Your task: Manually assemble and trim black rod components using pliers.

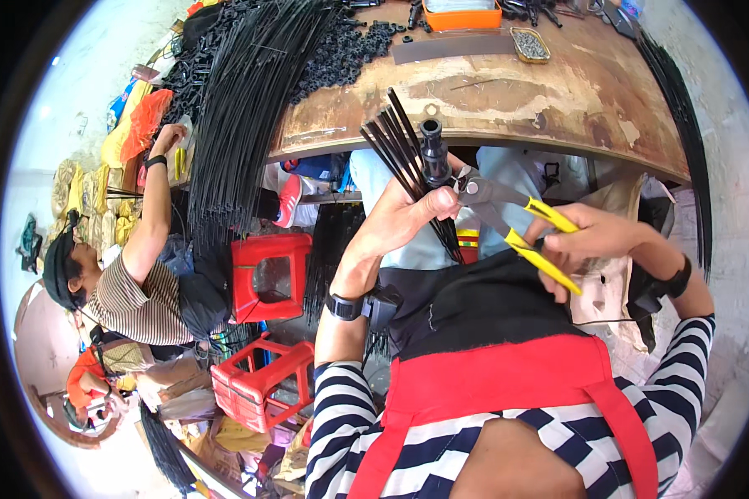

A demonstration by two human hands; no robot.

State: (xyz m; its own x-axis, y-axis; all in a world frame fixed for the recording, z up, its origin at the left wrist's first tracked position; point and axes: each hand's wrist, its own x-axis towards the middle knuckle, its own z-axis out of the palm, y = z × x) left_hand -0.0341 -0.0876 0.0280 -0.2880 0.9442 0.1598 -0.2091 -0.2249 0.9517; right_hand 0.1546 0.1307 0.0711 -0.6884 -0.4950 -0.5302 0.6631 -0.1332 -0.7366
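Note:
My left hand [414,214] is closed around a bundle of thin black rods [389,150] and an upright black tubular fitting [433,154] with a ringed open top. The rods fan up and to the left and stick out below the hand. My right hand [587,237] grips pliers [479,193] with yellow handles, which stand spread apart. The jaws lie against the lower end of the fitting, beside my left thumb. Exactly what sits between the jaws is hidden.
Ahead stands a worn wooden table [508,96]. On it are a pile of long black rods [245,108], small black parts [341,62], an orange tray [462,17] and a dish of metal bits [530,46]. Red stools [270,279] and a co-worker [150,287] are at left.

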